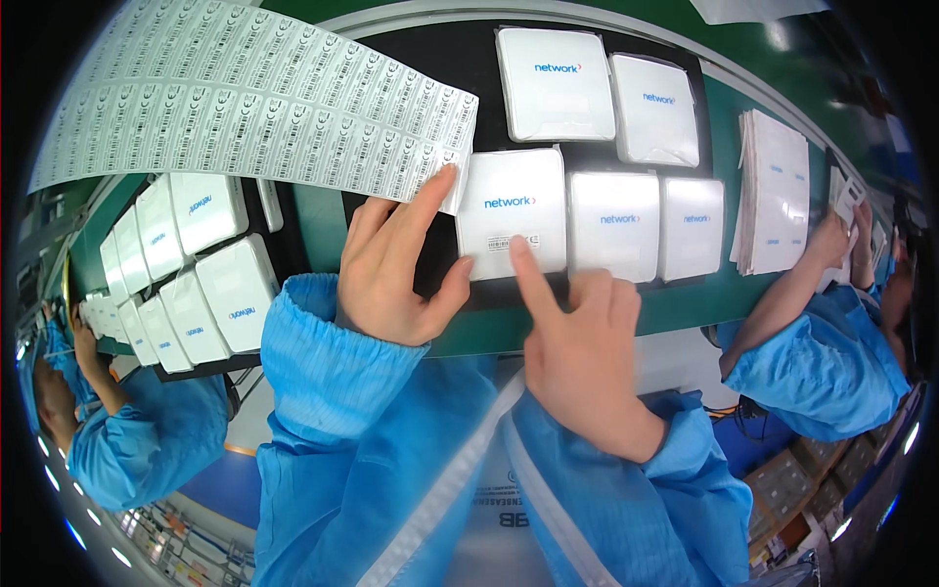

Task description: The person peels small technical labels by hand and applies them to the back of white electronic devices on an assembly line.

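Note:
A flat white square device (pixel 526 174), wrapped in clear film, lies in front of me with blue lettering on its top. On its lower part sits a small printed label (pixel 511 243). My right hand (pixel 584 357) touches that label with its outstretched index fingertip, the other fingers curled and holding nothing. At the left, my left hand (pixel 396 269) is open with fingers spread. Its index fingertip rests on the near right corner of a long sheet of barcode labels (pixel 264 117), and its thumb tip is by the device's lower left edge.
More wrapped white devices (pixel 613 227) stand right of and behind this one on the black mat (pixel 430 49). Further right is a stack of white packets (pixel 773 191). Rows of devices (pixel 201 313) lie at left. Blue-sleeved co-workers (pixel 827 362) work on both sides.

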### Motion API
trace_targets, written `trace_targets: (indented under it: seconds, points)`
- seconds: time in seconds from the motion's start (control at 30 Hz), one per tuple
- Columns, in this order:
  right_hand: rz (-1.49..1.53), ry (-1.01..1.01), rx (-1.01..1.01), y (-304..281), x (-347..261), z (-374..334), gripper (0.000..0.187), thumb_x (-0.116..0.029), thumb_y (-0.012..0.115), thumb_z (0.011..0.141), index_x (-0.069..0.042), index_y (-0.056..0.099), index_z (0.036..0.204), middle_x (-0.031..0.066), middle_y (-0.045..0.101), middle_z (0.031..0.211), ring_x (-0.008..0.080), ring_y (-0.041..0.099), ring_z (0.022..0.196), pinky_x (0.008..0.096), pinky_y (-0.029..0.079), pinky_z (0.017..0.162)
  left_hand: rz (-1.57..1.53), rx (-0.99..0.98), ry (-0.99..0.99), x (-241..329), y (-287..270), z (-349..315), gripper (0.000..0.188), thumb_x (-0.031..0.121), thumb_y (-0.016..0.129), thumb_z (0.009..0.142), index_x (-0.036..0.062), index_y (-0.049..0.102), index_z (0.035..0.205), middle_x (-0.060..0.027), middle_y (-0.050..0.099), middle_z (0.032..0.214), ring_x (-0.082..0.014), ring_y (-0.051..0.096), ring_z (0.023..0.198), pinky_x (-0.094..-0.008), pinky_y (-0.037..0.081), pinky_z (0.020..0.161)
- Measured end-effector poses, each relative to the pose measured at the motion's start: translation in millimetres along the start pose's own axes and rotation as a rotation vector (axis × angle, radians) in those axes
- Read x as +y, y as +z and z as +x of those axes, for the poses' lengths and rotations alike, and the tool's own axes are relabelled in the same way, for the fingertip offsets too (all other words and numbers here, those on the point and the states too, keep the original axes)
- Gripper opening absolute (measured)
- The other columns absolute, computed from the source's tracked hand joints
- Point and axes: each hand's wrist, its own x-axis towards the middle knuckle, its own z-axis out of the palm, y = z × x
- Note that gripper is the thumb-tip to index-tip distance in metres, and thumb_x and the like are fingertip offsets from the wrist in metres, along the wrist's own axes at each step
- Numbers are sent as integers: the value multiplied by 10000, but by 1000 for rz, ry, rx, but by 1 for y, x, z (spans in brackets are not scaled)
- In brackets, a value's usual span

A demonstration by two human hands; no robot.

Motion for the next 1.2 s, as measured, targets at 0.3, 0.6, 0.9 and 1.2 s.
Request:
trace_targets:
  seconds: [0.3,0.6,0.9,1.2]
  points:
    - [278,-17,180,-25,28,7,719,-25,690,791,41,459,1468,167,433,1026,333,401,922,423,374,830,-399,134,-164,16,-16,-19,402,11,727,857,-3,639,1249,-240,664,1231,-331,666,1154,-372,501,1001]
    - [1255,26,43,-26,9,52,375,-93,751,865,-24,642,1217,43,555,959,136,492,854,281,414,753,-599,165,-232,50,-31,-26,219,-70,606,872,-13,627,1083,-174,712,1097,-236,715,957,-333,534,912]
    - [1377,-177,8,-25,6,60,163,13,733,860,0,693,1017,50,604,977,131,505,887,267,421,808,-517,285,-128,61,-39,-15,506,13,742,765,22,619,1257,-195,635,1201,-296,633,1129,-392,514,961]
    - [1286,-127,186,-42,-14,54,197,26,728,837,-3,690,1028,68,554,1002,142,511,901,267,428,809,-341,337,-221,57,-40,-20,196,50,831,784,94,803,972,-105,631,1012,-211,591,914,-313,513,782]
